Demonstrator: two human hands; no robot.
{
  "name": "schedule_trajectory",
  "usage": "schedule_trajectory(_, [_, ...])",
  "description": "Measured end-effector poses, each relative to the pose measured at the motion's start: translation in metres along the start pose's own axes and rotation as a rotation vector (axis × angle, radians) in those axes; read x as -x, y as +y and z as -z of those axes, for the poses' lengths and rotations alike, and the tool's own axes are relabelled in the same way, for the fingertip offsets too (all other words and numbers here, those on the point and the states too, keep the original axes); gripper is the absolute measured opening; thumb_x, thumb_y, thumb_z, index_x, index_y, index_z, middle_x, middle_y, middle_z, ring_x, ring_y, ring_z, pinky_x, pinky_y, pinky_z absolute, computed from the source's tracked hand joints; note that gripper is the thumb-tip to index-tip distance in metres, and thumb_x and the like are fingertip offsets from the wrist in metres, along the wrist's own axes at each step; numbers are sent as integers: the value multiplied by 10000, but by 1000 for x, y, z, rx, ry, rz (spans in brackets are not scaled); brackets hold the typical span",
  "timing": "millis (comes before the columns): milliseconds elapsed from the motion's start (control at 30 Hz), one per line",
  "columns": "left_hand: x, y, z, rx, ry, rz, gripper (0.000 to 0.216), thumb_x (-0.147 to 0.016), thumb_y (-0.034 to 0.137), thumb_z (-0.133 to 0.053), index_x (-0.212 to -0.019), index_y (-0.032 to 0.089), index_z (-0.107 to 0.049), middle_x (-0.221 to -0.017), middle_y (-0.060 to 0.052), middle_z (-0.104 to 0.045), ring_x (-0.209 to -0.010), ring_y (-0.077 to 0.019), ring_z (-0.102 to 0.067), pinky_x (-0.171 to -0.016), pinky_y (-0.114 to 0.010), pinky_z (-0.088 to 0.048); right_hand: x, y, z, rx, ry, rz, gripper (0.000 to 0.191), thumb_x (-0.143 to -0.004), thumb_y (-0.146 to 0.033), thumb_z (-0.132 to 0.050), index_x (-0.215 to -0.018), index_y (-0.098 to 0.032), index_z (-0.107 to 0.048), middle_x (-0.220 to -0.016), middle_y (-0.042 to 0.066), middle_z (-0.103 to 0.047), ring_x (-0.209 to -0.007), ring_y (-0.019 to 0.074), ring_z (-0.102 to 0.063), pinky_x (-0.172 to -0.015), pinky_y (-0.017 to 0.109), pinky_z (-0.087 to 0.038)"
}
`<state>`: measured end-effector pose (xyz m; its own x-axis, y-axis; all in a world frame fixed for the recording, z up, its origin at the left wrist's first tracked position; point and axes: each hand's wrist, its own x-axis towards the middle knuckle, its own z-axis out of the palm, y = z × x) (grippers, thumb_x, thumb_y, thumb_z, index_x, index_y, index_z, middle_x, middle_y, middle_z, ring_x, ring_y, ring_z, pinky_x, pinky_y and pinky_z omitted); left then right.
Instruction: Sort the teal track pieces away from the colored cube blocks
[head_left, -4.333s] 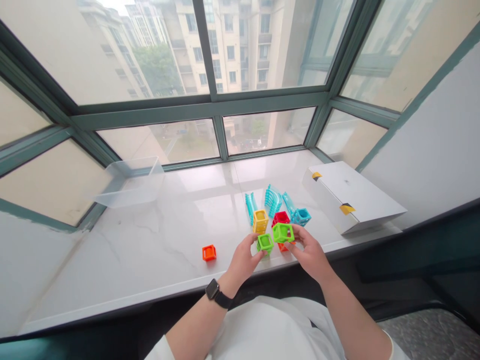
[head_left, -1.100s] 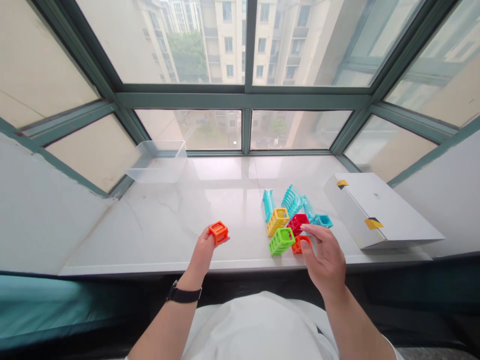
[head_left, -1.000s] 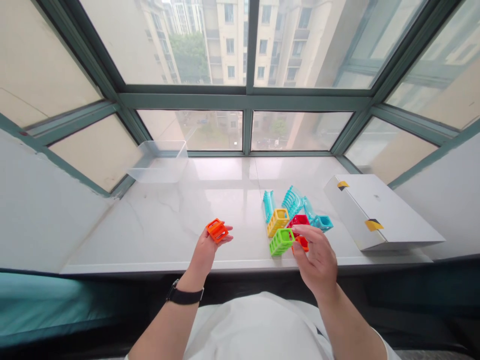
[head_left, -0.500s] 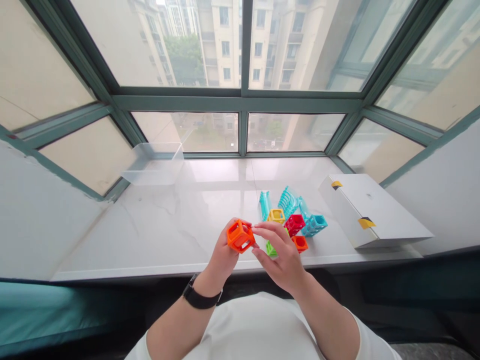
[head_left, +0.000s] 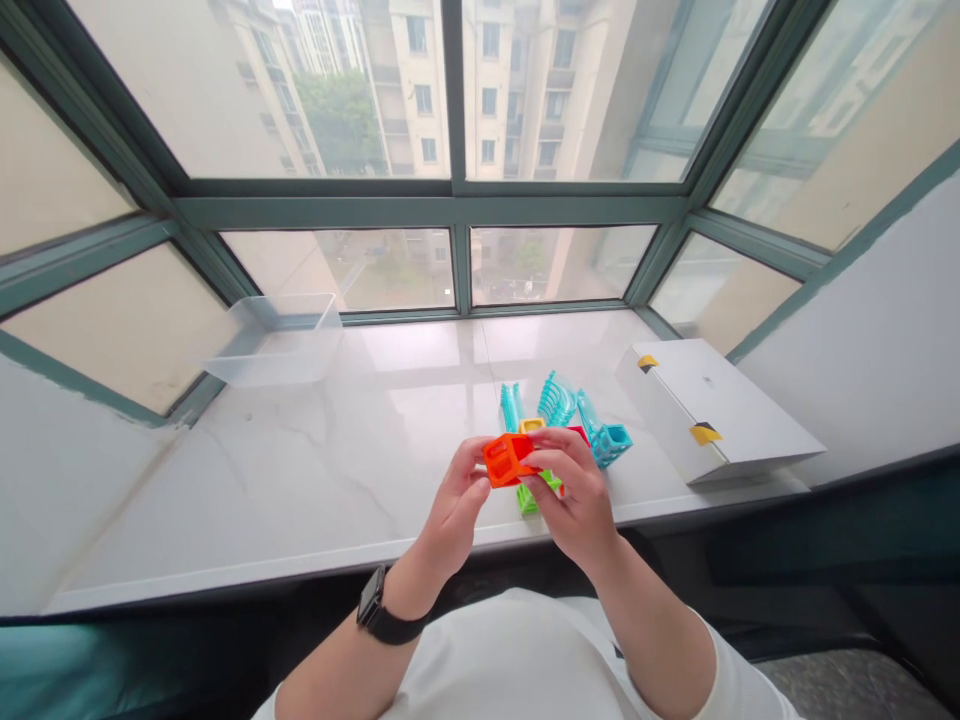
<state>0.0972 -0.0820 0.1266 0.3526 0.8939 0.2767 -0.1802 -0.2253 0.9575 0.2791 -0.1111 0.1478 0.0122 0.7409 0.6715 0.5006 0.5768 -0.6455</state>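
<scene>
An orange cube-shaped toy block (head_left: 504, 462) with open sides is held up above the front edge of the sill, between both hands. My left hand (head_left: 459, 500) grips its left side with fingers and thumb. On the other side, the fingers of my right hand (head_left: 574, 487) are closed on its right end. Just behind and below the hands lie a green block (head_left: 529, 500), a yellow block (head_left: 531, 425) and a red block (head_left: 579, 433), each partly hidden. A blue cube block (head_left: 611, 442) sits to the right, beside curved and straight blue track pieces (head_left: 557, 398).
A clear plastic bin (head_left: 281, 365) stands at the back left of the white windowsill (head_left: 360, 440). To the right is a white box (head_left: 724, 405) with yellow-and-black tabs. Framed window panes (head_left: 337, 265) close off the back and sides.
The orange block has turned and shifted slightly right. My right hand, whose fingers were apart beside it, now grips its right end. The whole view has swung a little to the right.
</scene>
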Motion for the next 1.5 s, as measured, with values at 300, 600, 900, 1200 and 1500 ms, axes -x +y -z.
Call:
schedule_trajectory(300, [-19, -6, -15, -492, -20, -151, 416, -896, 259, -773, -1284, 269, -626, -1249, -60, -727, -1116, -231, -694, -1003, -407, -567, 13, 23, 28, -27, 4, -128, 478, -966, -280, -711, -1418, -300, -558, -1358, 104, -651, -1242, 278, -662, -1042, 467, -601])
schedule_trajectory(600, [-45, -27, -49, -722, -259, -291, 555, -877, 284, -813, -1376, 298, -568, -1292, -70, -721, -1192, -271, -678, -1028, -455, -568, 46, 65, 82, 38, -6, -354, 450, -978, -360, -695, -1415, -308, -603, -1384, 82, -664, -1237, 272, -678, -1074, 439, -583])
schedule_trajectory(900, [-47, -45, -61, -930, -362, -308, 433, -926, 225, -724, -1333, 249, -579, -1304, -86, -702, -1196, -289, -655, -1035, -484, -556, 86, 101, 106, 81, 52, -542, 444, -943, -389, -718, -1368, -284, -643, -1339, 92, -709, -1200, 281, -709, -1077, 449, -575])
schedule_trajectory(1200, [-51, -49, -67, -1050, -422, -258, 295, -939, 254, -715, -1220, 243, -628, -1196, -78, -729, -1092, -293, -686, -945, -485, -572, 96, 120, 95, 48, -4, -585, 448, -932, -307, -692, -1376, -286, -635, -1356, 80, -699, -1210, 272, -699, -1094, 458, -559])
schedule_trajectory(1500, [-47, -53, -67, -1039, -419, -228, 193, -989, 256, -631, -1182, 249, -624, -1191, -72, -708, -1050, -254, -684, -889, -417, -578, 104, 136, 78, 21, -33, -603, 461, -918, -250, -660, -1376, -284, -632, -1377, 72, -683, -1231, 262, -684, -1111, 447, -544])
